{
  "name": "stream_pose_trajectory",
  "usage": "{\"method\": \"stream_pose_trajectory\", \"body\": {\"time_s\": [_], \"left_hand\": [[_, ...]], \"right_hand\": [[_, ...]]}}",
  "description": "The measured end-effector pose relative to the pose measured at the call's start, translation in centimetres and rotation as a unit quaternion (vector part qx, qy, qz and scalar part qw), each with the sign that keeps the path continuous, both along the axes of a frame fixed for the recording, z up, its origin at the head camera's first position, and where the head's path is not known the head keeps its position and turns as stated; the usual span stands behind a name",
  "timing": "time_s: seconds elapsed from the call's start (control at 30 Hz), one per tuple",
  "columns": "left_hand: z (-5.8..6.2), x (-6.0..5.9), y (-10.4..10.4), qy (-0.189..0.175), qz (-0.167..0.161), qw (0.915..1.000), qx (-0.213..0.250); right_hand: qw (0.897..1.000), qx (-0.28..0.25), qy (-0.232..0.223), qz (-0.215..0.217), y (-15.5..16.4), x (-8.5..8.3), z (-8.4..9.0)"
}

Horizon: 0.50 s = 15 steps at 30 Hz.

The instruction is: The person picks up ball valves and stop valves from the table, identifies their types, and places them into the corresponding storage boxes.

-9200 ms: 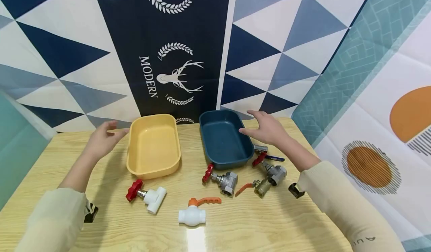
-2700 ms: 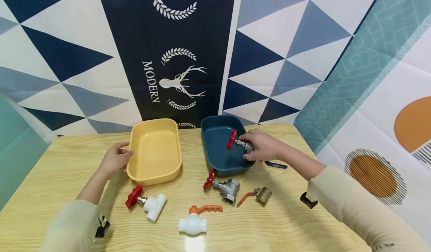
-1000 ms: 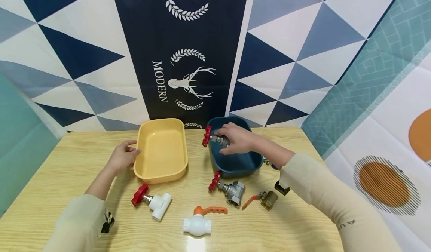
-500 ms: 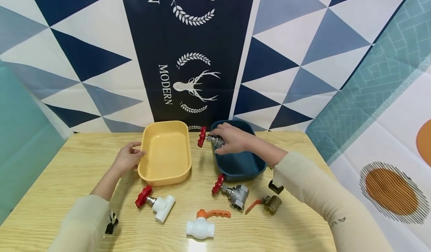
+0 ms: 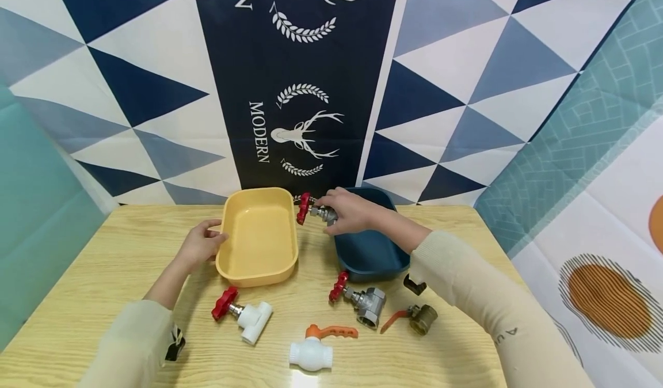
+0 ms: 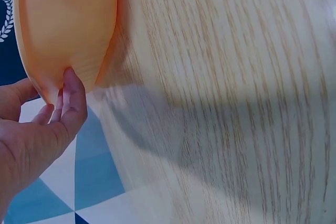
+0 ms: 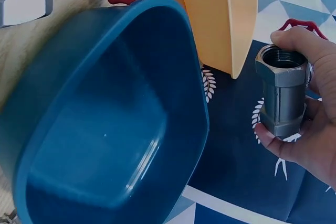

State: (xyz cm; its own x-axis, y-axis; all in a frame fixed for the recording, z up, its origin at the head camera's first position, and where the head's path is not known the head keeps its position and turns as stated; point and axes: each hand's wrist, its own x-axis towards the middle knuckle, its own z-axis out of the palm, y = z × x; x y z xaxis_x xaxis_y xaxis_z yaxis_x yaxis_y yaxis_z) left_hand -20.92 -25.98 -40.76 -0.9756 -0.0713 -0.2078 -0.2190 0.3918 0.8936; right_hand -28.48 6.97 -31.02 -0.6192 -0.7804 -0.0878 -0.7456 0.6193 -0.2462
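Note:
My right hand (image 5: 354, 210) grips a metal gate valve (image 7: 283, 98) by its hexagonal body, its red handwheel (image 5: 304, 208) pointing left. It holds the valve in the air between the two tubs, by the blue tub's left rim. The valve's open threaded end faces the camera in the right wrist view. My left hand (image 5: 199, 245) pinches the left rim of the yellow tub (image 5: 259, 227), thumb and fingers on either side of the wall. Both the yellow tub and the blue tub (image 5: 370, 253) have bare floors.
In front of the tubs lie a white tee-shaped valve (image 5: 254, 320) with a red wheel, a white ball valve (image 5: 311, 355) with an orange lever, a second metal gate valve (image 5: 370, 304) and a brass ball valve (image 5: 423, 319). A patterned cloth wall (image 5: 305, 60) stands behind the table.
My right hand has picked up the gate valve from right of the blue tub and carried it left across that tub. My left hand has come onto the yellow tub's rim.

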Motion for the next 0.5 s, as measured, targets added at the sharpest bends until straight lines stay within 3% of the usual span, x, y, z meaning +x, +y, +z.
{"method": "stream_pose_trajectory", "body": {"time_s": [0.5], "left_hand": [[-0.1, -0.1, -0.1, 0.001, 0.005, 1.0000, 0.007]], "right_hand": [[1.000, 0.004, -0.007, 0.012, -2.6, -1.0, -0.9]]}}
